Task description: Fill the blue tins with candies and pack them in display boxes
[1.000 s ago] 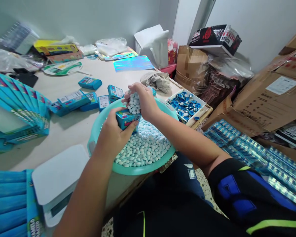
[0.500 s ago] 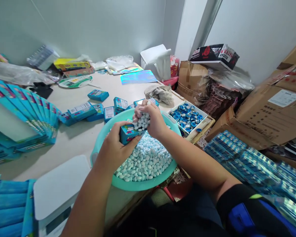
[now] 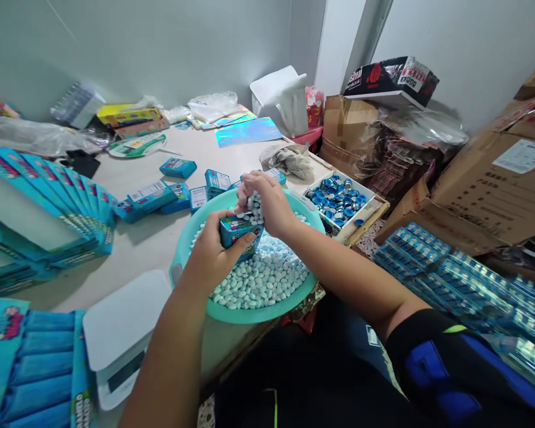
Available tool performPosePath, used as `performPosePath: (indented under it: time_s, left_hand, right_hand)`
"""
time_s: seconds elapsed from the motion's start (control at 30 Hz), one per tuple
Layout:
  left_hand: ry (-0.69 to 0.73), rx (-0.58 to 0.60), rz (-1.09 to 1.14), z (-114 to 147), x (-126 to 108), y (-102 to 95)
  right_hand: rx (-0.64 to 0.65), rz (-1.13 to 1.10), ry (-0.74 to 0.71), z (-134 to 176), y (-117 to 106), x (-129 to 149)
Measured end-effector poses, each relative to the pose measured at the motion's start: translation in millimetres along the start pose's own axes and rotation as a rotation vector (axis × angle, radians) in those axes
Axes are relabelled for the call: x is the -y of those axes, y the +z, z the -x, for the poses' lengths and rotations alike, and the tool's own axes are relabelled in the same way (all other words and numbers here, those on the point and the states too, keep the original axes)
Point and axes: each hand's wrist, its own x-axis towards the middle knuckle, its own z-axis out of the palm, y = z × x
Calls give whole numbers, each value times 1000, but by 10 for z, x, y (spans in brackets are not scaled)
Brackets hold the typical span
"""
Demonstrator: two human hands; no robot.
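Head view, mid-frame: a green basin (image 3: 249, 317) lies beneath the left hand (image 3: 211, 249) and the right hand (image 3: 271, 205), the former's fingers clasping a blue box (image 3: 230, 233), the latter's curled around white candies (image 3: 254, 205), which might spill past the box if that cupped grip loosened.
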Motion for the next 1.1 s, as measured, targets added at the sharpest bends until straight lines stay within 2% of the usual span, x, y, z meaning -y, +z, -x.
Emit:
performPosePath:
  time_s: [0.13, 0.23, 0.33, 0.4, 0.53, 0.7, 0.83, 0.97, 1.1]
  left_hand:
    - [-66, 77, 158, -32, 69, -4]
    - [-92, 3, 219, -26, 56, 8]
    - [-70, -79, 234, -31, 18, 15]
    - [-47, -104, 222, -60, 16, 10]
    - [-48, -35, 241, -117, 74, 2]
    - [120, -192, -41, -52, 77, 60]
    - [118, -178, -134, -17, 31, 136]
    - [145, -235, -154, -36, 29, 149]
    - [136, -161, -97, -46, 22, 100]
  right_hand:
    - [86, 134, -122, 16, 25, 7]
    - [62, 228, -229, 50, 51, 11]
    - [109, 311, -282, 55, 56, -6]
    - [146, 326, -282, 24, 51, -32]
    - [146, 285, -253, -58, 65, -94]
    - [85, 279, -217, -85, 65, -156]
    - [24, 219, -250, -110, 17, -223]
    - [-22, 180, -163, -117, 25, -224]
    - [-4, 174, -108, -52, 20, -120]
